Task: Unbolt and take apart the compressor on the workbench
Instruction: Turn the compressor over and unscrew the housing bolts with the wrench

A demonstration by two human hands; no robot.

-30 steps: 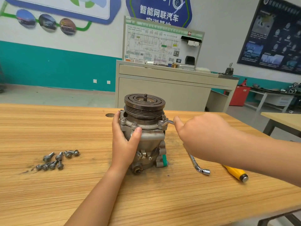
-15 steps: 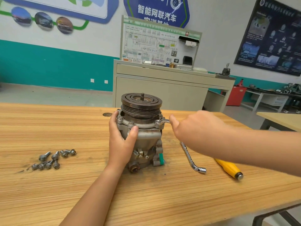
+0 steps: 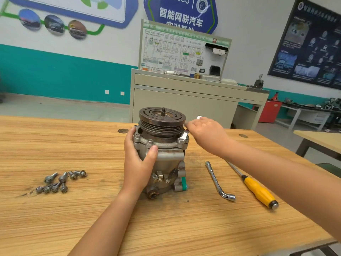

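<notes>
The grey metal compressor (image 3: 166, 159) stands upright on the wooden workbench (image 3: 73, 218), its dark grooved pulley (image 3: 162, 120) on top. My left hand (image 3: 137, 163) grips the housing's left side, thumb across the front. My right hand (image 3: 204, 133) holds a small silver wrench (image 3: 184, 135) whose head sits on a bolt at the flange's right corner; the wrench's far end pokes out above my knuckles. Two more flange bolts (image 3: 150, 141) show at the front.
Several loose bolts (image 3: 60, 181) lie in a heap at the left. An L-shaped socket wrench (image 3: 217, 179) and a yellow-handled screwdriver (image 3: 258, 190) lie to the right of the compressor. A grey training cabinet (image 3: 184, 100) stands behind the bench.
My right hand has swung the wrench handle away from me, toward the back of the compressor. My left hand stays on the housing. The view has shifted slightly.
</notes>
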